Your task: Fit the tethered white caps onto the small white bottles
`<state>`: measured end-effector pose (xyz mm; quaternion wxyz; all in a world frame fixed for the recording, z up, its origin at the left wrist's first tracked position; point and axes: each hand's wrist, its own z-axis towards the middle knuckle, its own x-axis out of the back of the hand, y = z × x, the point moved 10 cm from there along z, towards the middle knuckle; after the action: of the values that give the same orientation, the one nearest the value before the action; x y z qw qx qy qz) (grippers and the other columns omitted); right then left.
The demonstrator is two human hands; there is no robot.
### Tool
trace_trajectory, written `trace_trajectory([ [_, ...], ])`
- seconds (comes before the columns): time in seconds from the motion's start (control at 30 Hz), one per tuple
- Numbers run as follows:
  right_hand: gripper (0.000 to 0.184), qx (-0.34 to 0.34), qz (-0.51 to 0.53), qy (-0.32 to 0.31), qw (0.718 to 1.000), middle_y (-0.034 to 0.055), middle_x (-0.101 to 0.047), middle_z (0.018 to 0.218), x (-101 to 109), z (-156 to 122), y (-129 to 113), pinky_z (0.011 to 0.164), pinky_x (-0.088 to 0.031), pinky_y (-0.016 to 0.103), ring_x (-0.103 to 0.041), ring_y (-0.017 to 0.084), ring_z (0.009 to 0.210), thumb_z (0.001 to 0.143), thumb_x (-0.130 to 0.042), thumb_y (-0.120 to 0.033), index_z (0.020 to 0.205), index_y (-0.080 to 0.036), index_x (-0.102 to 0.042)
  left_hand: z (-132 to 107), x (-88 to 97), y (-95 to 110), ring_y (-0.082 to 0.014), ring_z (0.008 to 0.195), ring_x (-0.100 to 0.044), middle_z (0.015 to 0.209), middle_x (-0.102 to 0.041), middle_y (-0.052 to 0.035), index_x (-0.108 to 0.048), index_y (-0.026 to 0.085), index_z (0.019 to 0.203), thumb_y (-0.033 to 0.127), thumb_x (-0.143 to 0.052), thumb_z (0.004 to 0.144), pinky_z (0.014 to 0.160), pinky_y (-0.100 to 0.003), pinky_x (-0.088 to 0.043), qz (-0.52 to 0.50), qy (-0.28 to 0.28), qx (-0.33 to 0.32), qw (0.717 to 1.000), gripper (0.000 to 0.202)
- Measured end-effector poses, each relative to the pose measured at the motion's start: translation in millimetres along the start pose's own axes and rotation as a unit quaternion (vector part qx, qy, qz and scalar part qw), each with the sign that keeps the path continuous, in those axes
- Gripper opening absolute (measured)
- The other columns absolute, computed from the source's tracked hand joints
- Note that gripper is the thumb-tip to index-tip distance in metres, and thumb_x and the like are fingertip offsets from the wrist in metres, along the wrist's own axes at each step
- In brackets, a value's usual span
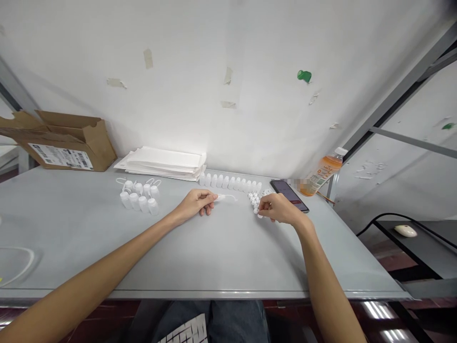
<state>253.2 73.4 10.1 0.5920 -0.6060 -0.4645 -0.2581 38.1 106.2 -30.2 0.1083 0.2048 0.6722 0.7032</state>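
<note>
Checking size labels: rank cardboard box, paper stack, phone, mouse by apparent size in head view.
1. Brown open cardboard box
2. Flat white paper stack
3. Flat black smartphone
4. White plastic computer mouse

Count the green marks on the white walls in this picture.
2. The first green mark is high on the back wall, right of centre. The second green mark is on the far-right wall, beyond the slanting metal frame. That frame could hide more.

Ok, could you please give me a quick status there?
Left hand grips small white bottle. Right hand at the loose caps. Phone beside right hand, not in the way.
</note>
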Motion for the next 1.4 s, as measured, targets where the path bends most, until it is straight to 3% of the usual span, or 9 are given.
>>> trace_trajectory([
  [0.27,0.012,0.010,-0.008,0.013,1.000,-0.0030,-0.064,0.064,3,0,-2,0.051,-0.038,0.021,-0.054,0.007,0.041,0.076,-0.059,-0.022,0.066,-0.017,-0.056,0,-0.8,1,-0.0108,0.054,-0.059,0.067,-0.062,-0.0023,-0.063,0.012,0.075,0.050,-0.063,0.081,0.044,-0.020,-0.039,0.007,-0.004,-0.003,1.000,0.038],
  [0.37,0.021,-0.018,-0.041,0.053,0.998,-0.0020,-0.063,0.062,11,-2,-1,0.051,-0.035,0.023,-0.054,0.008,0.043,0.079,-0.060,-0.029,0.062,-0.018,-0.054,0,-1.0,0,-0.0108,0.055,-0.059,0.067,-0.063,-0.0025,-0.064,0.012,0.077,0.050,-0.062,0.081,0.045,-0.020,-0.039,0.011,-0.007,-0.005,1.000,0.038],
  [0.5,0.022,-0.045,-0.107,0.116,0.987,0.0001,-0.066,0.068,24,-3,-1,0.053,-0.032,0.023,-0.058,0.013,0.062,0.078,-0.062,-0.035,0.063,-0.019,-0.059,0,-1.8,1,-0.0108,0.055,-0.059,0.067,-0.063,-0.0029,-0.064,0.012,0.077,0.049,-0.062,0.082,0.045,-0.020,-0.039,0.019,-0.010,-0.006,1.000,0.038],
  [0.63,0.015,-0.043,-0.118,0.103,0.987,-0.0013,-0.067,0.071,20,1,-1,0.056,-0.032,0.023,-0.058,0.013,0.067,0.079,-0.061,-0.033,0.071,-0.021,-0.065,-1,-2.5,2,-0.0109,0.055,-0.059,0.067,-0.063,-0.0031,-0.064,0.012,0.076,0.049,-0.062,0.082,0.045,-0.020,-0.039,0.019,-0.010,-0.004,1.000,0.037],
  [0.8,0.016,-0.049,-0.147,0.099,0.983,-0.0009,-0.067,0.071,17,3,2,0.055,-0.029,0.024,-0.057,0.013,0.068,0.079,-0.058,-0.027,0.066,-0.021,-0.065,-1,-2.8,2,-0.0109,0.055,-0.059,0.066,-0.063,-0.0031,-0.064,0.012,0.074,0.049,-0.062,0.082,0.046,-0.020,-0.039,0.020,-0.011,-0.005,1.000,0.038],
  [1.4,0.018,-0.069,-0.142,0.102,0.982,0.0007,-0.068,0.077,20,2,6,0.055,-0.030,0.025,-0.057,0.014,0.070,0.080,-0.058,-0.032,0.068,-0.021,-0.065,-2,-4.5,4,-0.0117,0.056,-0.059,0.068,-0.063,-0.0035,-0.064,0.013,0.076,0.050,-0.060,0.082,0.046,-0.021,-0.039,0.033,-0.021,-0.011,0.999,0.038],
])
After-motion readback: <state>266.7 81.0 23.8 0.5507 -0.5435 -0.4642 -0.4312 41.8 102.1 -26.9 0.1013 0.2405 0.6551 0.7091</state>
